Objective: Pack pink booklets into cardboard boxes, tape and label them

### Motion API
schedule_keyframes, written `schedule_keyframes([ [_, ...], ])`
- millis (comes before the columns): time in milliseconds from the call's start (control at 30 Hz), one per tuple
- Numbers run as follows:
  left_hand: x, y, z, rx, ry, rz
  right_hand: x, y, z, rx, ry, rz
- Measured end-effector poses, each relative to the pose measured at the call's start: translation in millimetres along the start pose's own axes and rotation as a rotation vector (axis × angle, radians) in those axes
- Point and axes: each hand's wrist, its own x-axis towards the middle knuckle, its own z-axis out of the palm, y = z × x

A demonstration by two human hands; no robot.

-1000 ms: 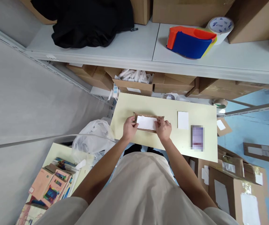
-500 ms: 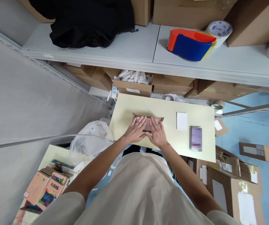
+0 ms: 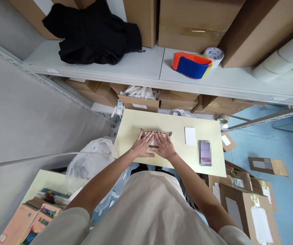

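Observation:
A small brown cardboard box (image 3: 156, 146) lies on the pale yellow table (image 3: 126, 122), with a white label on its top. My left hand (image 3: 142, 145) rests flat on the box's left part, fingers stretched out. Flat over the right part lies my right hand (image 3: 164, 146), its fingers also extended. Both index fingers come close together at the middle, and much of the box is hidden under the hands. To the right are a stack of white labels or paper (image 3: 190, 136) and a blurred purple item (image 3: 205, 153) that looks like a phone.
Behind the table, a shelf (image 3: 146, 68) bears a black garment (image 3: 98, 37), an orange and blue tape dispenser (image 3: 191, 65) and a tape roll (image 3: 214, 56). A plastic bag (image 3: 87, 163) hangs at the left. Cardboard boxes (image 3: 243, 204) stand at the right.
The camera view has tilted up slightly and shifted. My hands stay flat on the box; the thumbs have parted a little, and the white label between the hands shows more clearly.

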Motion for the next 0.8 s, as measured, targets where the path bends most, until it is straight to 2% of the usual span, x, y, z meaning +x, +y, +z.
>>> schedule_keyframes([
  [133, -1.5, -1.1, -2.0, 0.023, 0.012, -0.051, -11.4, 10.1, 5.9, -0.009, 0.052, 0.053],
  [200, -8.0, 0.3, -4.8, 0.038, -0.001, -0.019, -22.5, 13.3, 7.8, -0.016, 0.088, 0.06],
  [300, -19.7, 5.9, -8.0, 0.026, -0.055, 0.086, -35.1, 10.5, 9.9, 0.02, 0.058, -0.079],
  [367, -26.0, 8.6, -8.0, 0.021, -0.063, 0.057, -39.9, 7.5, 10.5, 0.051, 0.043, -0.118],
  [467, -33.0, 6.6, -5.0, 0.03, 0.007, -0.118, -45.6, 10.0, 10.5, 0.078, 0.091, -0.01],
  [533, -36.0, 1.7, -1.7, 0.012, 0.095, -0.311, -48.7, 16.1, 10.8, 0.115, 0.13, 0.113],
  [667, -34.4, -11.2, 4.0, -0.247, 0.214, -0.72, -48.2, 25.4, 12.9, 0.338, 0.111, 0.42],
  [800, -22.3, -23.9, 4.5, -0.499, 0.249, -0.862, -35.2, 20.6, 11.2, 0.484, 0.062, 0.606],
])
